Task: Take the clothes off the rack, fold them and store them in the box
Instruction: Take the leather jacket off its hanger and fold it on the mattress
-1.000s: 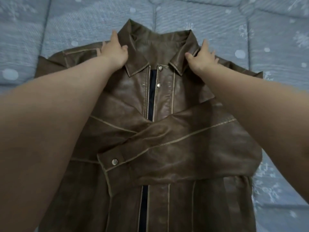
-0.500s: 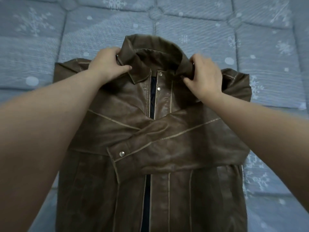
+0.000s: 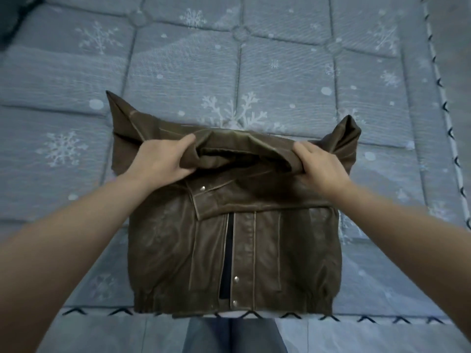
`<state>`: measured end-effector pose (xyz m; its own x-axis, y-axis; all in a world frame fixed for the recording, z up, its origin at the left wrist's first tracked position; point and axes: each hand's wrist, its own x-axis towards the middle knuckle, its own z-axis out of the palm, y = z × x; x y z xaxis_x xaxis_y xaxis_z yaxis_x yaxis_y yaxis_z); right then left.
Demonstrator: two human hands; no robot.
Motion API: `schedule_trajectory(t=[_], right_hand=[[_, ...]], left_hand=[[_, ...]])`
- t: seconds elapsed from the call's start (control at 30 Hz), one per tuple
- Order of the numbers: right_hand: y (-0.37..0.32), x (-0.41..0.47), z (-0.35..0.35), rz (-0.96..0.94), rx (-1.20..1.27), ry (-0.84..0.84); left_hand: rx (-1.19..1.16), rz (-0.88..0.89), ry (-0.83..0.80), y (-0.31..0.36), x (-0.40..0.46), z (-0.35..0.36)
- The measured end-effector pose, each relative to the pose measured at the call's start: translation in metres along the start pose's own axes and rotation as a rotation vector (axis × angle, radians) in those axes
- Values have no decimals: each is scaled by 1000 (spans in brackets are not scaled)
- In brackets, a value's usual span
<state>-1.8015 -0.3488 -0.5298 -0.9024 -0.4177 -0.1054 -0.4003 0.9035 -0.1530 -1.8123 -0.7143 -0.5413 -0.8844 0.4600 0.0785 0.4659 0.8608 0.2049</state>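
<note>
A brown leather jacket [image 3: 267, 250] lies front-up on the mattress, zip partly open, hem at the near edge. Its top part is bent over toward me, with the collar rolled into a fold between my hands. My left hand [image 3: 163, 159] grips the left end of that fold, fingers curled round the leather. My right hand [image 3: 318, 164] grips the right end the same way. A cuffed sleeve with a snap lies across the chest just under the fold. Both shoulder corners stick up behind my hands. No box or rack is in view.
The blue-grey quilted mattress [image 3: 280, 72] with snowflake print spreads all round the jacket. Its piped edge runs along the near side and the right side [image 3: 448, 123]. A dark object [image 3: 10, 19] sits at the far left corner. My legs show below the near edge.
Both hands have gripped the collar and pulled the jacket's top part toward me, folding it down over the crossed sleeve. The view has pulled back, showing the hem and the mattress edge.
</note>
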Motion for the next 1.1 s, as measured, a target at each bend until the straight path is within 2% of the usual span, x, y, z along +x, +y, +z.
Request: schedule_trajectory(t=[0.13, 0.27, 0.43, 0.6, 0.77, 1.1], right_hand=[[-28, -51, 1, -29, -74, -64], [-54, -91, -2, 64, -76, -143], [-84, -148, 14, 184, 3, -154], [-110, -203, 44, 288, 30, -259], [-125, -251, 70, 310, 14, -321], [-138, -307, 98, 325, -60, -187]], left_hand=[[28, 65, -10, 27, -70, 3], [9, 19, 4, 56, -125, 5], [-27, -10, -16, 96, -178, 14], [54, 3, -147, 122, -222, 27], [106, -107, -295, 154, -265, 50], [228, -280, -246, 202, -321, 73]])
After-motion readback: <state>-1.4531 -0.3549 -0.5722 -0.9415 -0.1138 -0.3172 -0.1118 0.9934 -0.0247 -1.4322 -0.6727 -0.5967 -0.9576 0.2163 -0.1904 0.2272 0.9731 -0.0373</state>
